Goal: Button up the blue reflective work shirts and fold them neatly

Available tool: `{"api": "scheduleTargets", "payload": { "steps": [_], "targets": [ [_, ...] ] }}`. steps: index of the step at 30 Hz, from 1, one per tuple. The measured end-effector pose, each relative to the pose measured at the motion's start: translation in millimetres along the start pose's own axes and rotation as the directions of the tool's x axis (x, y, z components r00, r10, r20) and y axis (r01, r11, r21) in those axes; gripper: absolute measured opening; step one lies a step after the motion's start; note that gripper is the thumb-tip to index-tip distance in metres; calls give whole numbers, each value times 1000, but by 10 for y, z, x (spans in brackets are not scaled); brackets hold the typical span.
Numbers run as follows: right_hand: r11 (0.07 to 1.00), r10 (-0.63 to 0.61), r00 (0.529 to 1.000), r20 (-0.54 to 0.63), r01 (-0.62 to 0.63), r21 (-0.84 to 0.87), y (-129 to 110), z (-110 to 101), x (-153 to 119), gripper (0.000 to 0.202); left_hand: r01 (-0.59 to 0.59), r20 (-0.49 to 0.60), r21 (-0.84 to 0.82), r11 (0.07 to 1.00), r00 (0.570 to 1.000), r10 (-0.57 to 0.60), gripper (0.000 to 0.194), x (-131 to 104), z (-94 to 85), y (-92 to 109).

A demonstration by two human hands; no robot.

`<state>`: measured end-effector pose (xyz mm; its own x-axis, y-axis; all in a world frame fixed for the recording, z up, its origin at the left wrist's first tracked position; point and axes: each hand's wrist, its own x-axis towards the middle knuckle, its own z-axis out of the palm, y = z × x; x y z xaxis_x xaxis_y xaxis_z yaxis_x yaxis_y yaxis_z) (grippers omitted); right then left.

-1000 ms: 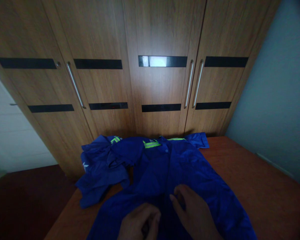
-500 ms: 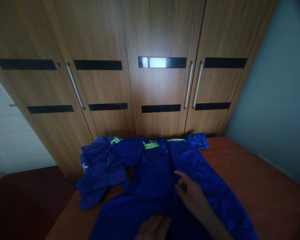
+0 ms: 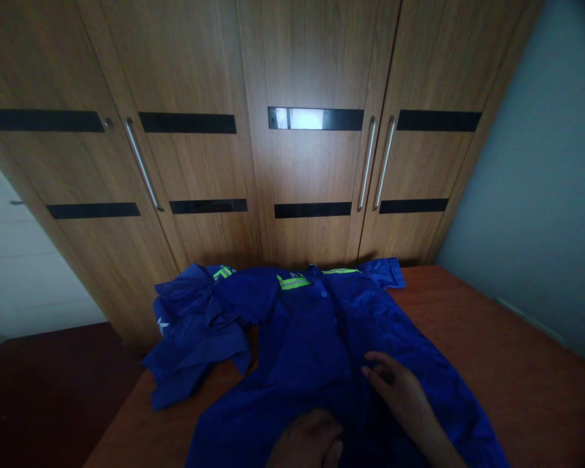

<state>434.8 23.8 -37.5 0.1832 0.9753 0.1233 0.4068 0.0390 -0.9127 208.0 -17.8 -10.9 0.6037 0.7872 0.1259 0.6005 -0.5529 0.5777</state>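
Across the bench point(image 3: 468, 338), a blue garment point(image 3: 302, 344) lies front up under two hands

Largest is the wooden wardrobe point(image 3: 307, 169), its doors shut and crossed by black strips, with the bench right against its foot. A pale wall point(image 3: 531, 214) rises to the right. On the bench the blue garment is spread, its short sleeves toward the wardrobe and its body widening toward the camera. Touching its left sleeve, a second blue garment point(image 3: 195, 338) lies crumpled. Next in size come the hands, both low over the spread garment. The right hand point(image 3: 404, 396) is at the front opening, index finger and thumb curved toward each other; whether cloth is between them, I cannot tell. The left hand point(image 3: 307, 439) is bent over the cloth, its fingers curled, their grip hidden. Smallest are the yellow-green band point(image 3: 294, 283) on the chest and a button point(image 3: 324, 294) near the collar.
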Motion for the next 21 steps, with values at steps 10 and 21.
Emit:
{"api": "scheduleTargets", "payload": {
  "steps": [10,21],
  "targets": [
    [998,-32,991,130,38,-47,-136,-38,48,24,214,10,298,930,974,-228,35,856,-18,228],
    [977,-10,999,40,1,213,-215,-4,-1,43,278,-45,257,926,960,-276,17,980,-92,48]
  ]
}}
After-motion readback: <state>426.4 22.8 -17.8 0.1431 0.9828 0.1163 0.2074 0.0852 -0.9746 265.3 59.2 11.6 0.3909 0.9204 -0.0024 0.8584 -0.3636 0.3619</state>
